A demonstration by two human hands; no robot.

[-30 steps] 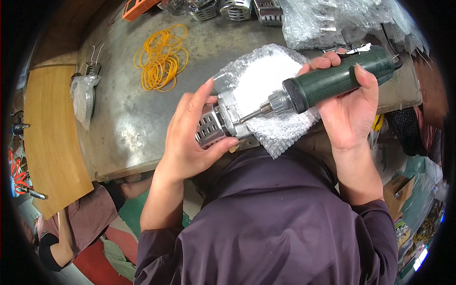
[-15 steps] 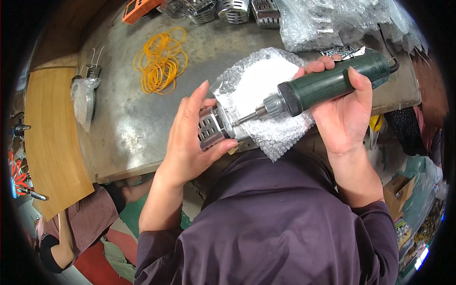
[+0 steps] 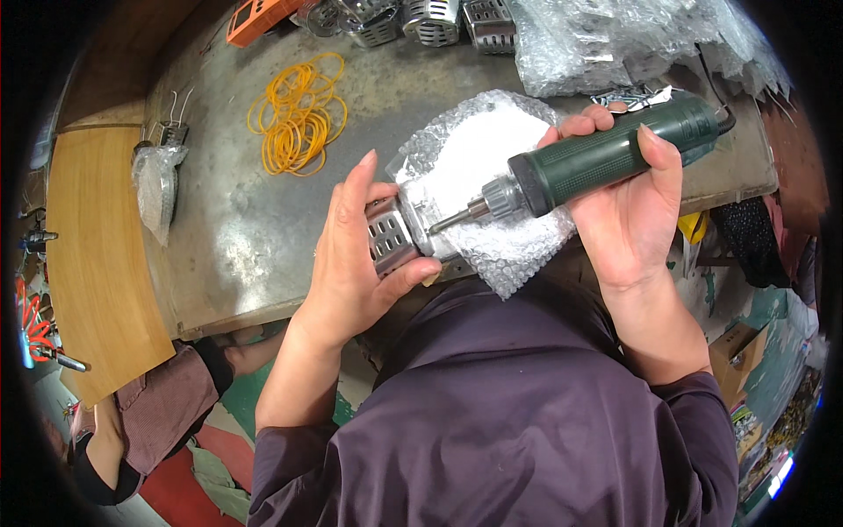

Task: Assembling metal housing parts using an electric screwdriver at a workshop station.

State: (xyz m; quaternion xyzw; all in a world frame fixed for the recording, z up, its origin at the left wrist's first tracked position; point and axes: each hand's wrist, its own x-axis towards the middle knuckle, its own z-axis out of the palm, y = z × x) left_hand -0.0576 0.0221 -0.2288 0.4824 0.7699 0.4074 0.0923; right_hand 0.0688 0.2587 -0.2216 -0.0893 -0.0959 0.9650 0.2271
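Observation:
My left hand grips a slotted metal housing, thumb below and fingers above it. In my right hand lies a green electric screwdriver with a black collar and a clear ribbed nose. Its bit points left, and the tip meets the right end of the housing. Whether it sits in a screw is too small to tell. A bubble-wrap piece with a bright white middle lies under the tool, against the housing.
Yellow bands lie in a heap on the metal bench. Several slotted metal housings and an orange device stand at the back. Bubble wrap is piled back right, near loose screws. Another person is at the lower left.
The screwdriver and my right hand have shifted very slightly left. My left hand still holds the housing in nearly the same place.

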